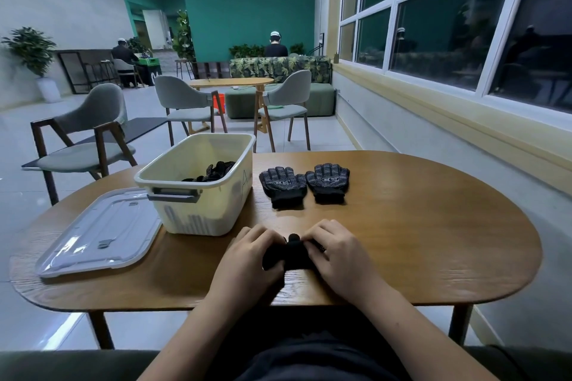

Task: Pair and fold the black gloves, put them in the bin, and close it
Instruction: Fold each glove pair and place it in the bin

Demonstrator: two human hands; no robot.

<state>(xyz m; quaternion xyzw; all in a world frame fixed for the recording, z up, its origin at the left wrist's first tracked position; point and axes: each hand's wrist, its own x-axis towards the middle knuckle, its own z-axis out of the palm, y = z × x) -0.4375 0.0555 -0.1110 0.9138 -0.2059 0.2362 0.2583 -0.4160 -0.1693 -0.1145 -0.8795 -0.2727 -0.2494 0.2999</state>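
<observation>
Two bare hands meet on a folded bundle of black knit gloves (294, 253) near the front edge of an oval wooden table (418, 241), in the head camera's view. The left hand (250, 252) grips the bundle's left end, its fingers curled over the fabric. The right hand (337, 257) pinches the right end, its fingers bent and close together on the cloth. One black glove fingertip pokes up between the two hands. Farther back on the table a pair of black dotted-palm gloves lies flat, one glove (283, 184) just beside the other (328, 181), with cuffs toward the person and fingers pointing away. To their left stands a cream plastic storage bin (198, 216) with a grey handle. It is open, with more black gloves (213, 173) lying inside. A clear plastic lid (99, 232) lies flat on the table just left of the bin. Beyond the table are grey padded chairs (83, 133), a second wooden table (232, 82), a green wall (247, 3) and two seated people facing away. Dark windows (448, 25) line the right side.
</observation>
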